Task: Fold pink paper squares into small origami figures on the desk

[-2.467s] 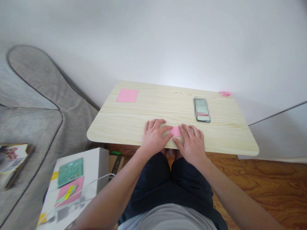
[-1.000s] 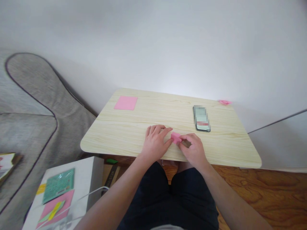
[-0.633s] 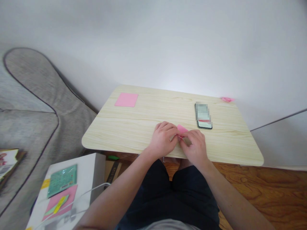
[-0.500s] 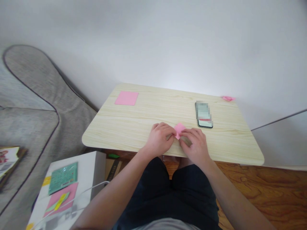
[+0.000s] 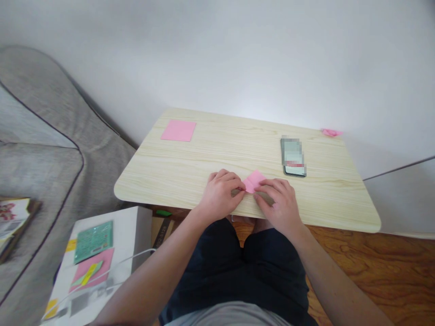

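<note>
Near the front edge of the pale wooden table (image 5: 190, 174), a small piece of folded pink paper (image 5: 254, 180) is pinched between both hands. My left hand (image 5: 222, 192) grips its left corner between thumb and fingers. At its lower right edge, my right hand (image 5: 279, 201) pinches it the same way. Part of the paper is hidden behind the fingertips. A flat stack of pink paper (image 5: 178, 131) lies at the table's back left. To the right of the paper, a phone (image 5: 294, 158) rests with its screen lit and blurred.
A crumpled or folded pink paper piece (image 5: 331, 132) sits at the back right corner, by the wall. Lower left, a white cabinet (image 5: 125, 226) bears a green packet (image 5: 94, 241), more pink paper, a yellow item and white cables. A grey sofa (image 5: 98, 149) stands left.
The pink paper now shows wider between the hands, its top tilted a little differently. My left hand has shifted slightly left. The whole view has moved a little.
</note>
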`<action>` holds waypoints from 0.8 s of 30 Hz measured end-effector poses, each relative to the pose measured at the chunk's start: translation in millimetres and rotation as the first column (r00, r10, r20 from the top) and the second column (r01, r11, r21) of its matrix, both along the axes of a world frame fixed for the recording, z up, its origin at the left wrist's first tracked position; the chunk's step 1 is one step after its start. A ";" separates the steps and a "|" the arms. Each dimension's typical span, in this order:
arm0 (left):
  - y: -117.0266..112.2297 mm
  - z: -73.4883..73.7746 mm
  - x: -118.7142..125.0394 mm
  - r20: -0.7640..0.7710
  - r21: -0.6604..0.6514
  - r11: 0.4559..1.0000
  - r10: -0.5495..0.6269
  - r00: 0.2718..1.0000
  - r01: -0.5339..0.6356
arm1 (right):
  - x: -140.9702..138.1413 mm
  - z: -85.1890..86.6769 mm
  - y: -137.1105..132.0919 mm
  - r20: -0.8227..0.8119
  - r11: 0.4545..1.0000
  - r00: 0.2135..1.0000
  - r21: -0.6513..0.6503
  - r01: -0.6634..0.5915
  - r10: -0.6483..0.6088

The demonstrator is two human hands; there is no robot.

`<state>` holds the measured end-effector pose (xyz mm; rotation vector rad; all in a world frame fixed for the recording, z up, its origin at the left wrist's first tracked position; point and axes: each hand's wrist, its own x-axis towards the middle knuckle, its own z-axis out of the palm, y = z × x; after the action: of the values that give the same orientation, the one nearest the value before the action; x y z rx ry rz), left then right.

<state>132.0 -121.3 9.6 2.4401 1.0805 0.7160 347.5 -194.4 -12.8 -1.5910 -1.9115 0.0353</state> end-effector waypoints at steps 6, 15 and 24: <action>-5.3 -1.7 -1.3 0.004 0.003 1.000 0.002 1.000 -0.002 | -3.8 4.4 -2.7 0.049 0.999 0.999 0.032 -0.015 0.014; -9.8 -1.0 -4.3 0.020 -0.019 1.000 -0.005 1.000 0.006 | -0.5 2.9 -1.0 0.028 0.996 0.996 -0.018 -0.083 0.083; -17.2 -4.8 -6.9 0.015 -0.018 0.997 0.082 0.997 -0.081 | -4.5 5.4 -1.4 -0.005 0.996 0.998 -0.049 -0.068 0.068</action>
<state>125.1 -138.5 4.8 2.3834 1.1812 0.7467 343.1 -195.8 -7.4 -1.5562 -1.9753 0.1144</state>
